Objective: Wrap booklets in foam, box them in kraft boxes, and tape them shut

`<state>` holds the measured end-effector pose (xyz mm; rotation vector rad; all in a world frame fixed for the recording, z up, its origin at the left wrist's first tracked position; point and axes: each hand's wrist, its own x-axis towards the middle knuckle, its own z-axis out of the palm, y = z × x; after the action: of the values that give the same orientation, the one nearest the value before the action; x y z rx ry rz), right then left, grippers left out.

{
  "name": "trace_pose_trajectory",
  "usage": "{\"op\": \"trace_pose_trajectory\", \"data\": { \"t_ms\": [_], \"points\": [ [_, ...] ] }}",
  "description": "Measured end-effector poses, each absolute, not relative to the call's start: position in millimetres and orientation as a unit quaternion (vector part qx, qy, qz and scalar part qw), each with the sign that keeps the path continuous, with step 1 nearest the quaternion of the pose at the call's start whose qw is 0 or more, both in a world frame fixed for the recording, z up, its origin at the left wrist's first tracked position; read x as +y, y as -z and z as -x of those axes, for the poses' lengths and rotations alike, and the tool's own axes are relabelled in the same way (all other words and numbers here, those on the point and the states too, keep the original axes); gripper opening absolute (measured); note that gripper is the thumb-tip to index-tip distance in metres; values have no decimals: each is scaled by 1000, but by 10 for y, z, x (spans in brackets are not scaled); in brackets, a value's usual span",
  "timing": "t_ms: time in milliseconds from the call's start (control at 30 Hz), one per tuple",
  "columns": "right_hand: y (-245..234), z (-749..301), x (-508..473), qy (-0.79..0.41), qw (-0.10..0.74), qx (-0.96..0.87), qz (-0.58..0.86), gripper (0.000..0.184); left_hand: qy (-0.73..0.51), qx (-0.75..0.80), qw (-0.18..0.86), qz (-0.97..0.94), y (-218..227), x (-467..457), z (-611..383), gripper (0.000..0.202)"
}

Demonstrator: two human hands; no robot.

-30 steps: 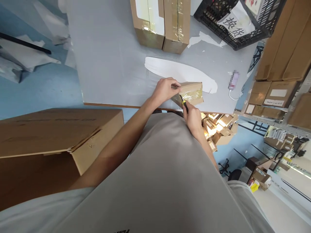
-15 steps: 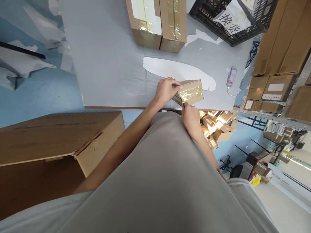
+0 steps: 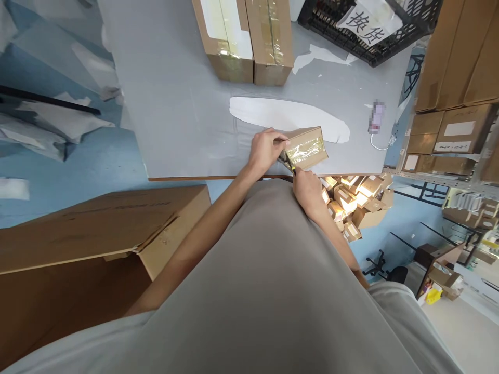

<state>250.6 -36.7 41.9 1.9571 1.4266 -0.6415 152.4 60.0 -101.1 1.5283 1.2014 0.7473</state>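
Box point(image 3: 307, 148) is at near edge of table point(image 3: 175, 109), taped side facing the person, likely for easy reach. Left hand point(image 3: 265, 149) pinches its left corner between thumb and fingers, seemingly to steady it; right hand point(image 3: 307, 191) has fingers curled tight around knife point(image 3: 293, 170), apparently for control.

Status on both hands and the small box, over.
Left hand holding small taped box. Right hand gripping black-and-yellow cutter at box. White strip just beyond box; nothing seen blocking hands.
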Motion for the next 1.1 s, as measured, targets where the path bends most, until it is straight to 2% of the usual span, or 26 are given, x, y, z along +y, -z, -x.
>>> {"op": "trace_pose_trajectory", "data": {
  "t_ms": [100,167,267,400,500,600,800,900,1100],
  "points": [
    [-554,-2568,-480,272,314,561,-716,39,-323,508,509,-615,1032,619,-1553,11],
    [-646,-2697,-561,283,284,576,-713,37,-332,515,514,-601,1042,623,-1571,10],
    [-632,-3099,-601,268,144,595,-744,36,-340,525,519,-583,1044,608,-1592,10],
    [-196,-3841,-465,199,-90,552,-805,43,-345,550,518,-557,1055,581,-1635,13],
    [191,-4218,-345,248,-164,502,-812,45,-346,568,509,-547,1059,570,-1693,19],
    [346,-4315,-313,317,-159,478,-804,44,-339,585,473,-565,992,534,-1791,31],
    [172,-4223,-307,327,-36,508,-796,45,-222,506,389,-737,712,394,-2169,53],
    [135,-4225,-258,339,-9,526,-780,45,-167,455,394,-781,678,363,-2326,57],
    [99,-4246,-166,336,-1,546,-767,45,-139,460,366,-797,759,347,-2356,55]
  ]
}}
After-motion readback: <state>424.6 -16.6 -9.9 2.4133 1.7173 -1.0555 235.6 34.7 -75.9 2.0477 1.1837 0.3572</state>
